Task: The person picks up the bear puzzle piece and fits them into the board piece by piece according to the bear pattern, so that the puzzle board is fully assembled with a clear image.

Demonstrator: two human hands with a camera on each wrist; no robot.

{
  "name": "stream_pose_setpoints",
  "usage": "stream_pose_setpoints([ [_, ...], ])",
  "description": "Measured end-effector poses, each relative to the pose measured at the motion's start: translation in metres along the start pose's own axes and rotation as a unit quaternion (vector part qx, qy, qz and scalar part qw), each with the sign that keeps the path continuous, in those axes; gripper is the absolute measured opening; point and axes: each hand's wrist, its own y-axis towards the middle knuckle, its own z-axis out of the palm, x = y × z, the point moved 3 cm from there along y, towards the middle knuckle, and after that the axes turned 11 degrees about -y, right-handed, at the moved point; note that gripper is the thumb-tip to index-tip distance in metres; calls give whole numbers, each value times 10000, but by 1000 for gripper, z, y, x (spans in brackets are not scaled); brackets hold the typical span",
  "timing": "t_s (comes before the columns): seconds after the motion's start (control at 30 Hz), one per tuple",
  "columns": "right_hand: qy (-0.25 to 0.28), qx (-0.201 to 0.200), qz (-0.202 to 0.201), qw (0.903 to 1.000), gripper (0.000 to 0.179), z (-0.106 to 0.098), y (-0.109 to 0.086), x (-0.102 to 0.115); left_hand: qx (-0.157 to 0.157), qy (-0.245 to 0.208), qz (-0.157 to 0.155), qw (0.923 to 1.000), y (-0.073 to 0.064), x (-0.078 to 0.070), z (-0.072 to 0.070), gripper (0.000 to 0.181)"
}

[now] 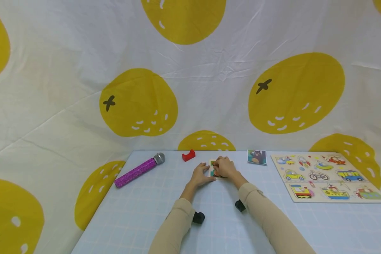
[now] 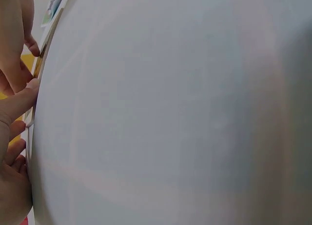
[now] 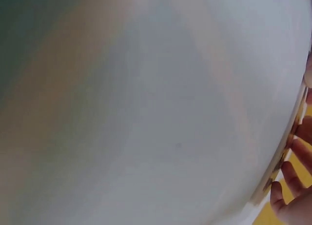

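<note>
Between the two hands lies a small picture board (image 1: 212, 170) with a pale rim and green and orange print. In the right wrist view its thin edge (image 3: 274, 171) looks wooden. My left hand (image 1: 200, 175) holds the board at its left side, with the thumb (image 2: 23, 99) along the near edge and the other fingers farther round. Over the board's right and far part is my right hand (image 1: 227, 167), with bent fingers (image 3: 292, 178) touching it. Those fingers and the left hand cover much of the picture, so whether the right hand pinches a loose piece is hidden.
A purple glittery microphone (image 1: 138, 173) lies at left, and a red curved block (image 1: 188, 155) behind the hands. Right of them are a bear picture (image 1: 257, 157) and a large vehicle puzzle board (image 1: 328, 178). Black wrist devices (image 1: 198, 217) sit by the sleeves. A fruit-print cloth (image 1: 209, 106) hangs behind.
</note>
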Motion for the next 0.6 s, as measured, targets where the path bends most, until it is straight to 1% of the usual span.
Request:
stream_pose_setpoints([
  [0.1, 56, 169, 33, 9998, 22, 0, -2, -1, -9, 42, 61, 10000, 0, -1, 0, 62],
  [0.27, 64, 398, 67, 9992, 25, -3, -4, 0, -33, -3, 43, 10000, 0, 0, 1, 62],
  [0.43, 94, 406, 16, 9991, 26, -4, -5, -3, -23, 80, 87, 9999, 1, 0, 2, 63],
  [0.6, 318, 350, -124, 9988, 31, -1, -6, -11, 1, 109, 17, 9999, 2, 1, 2, 63],
])
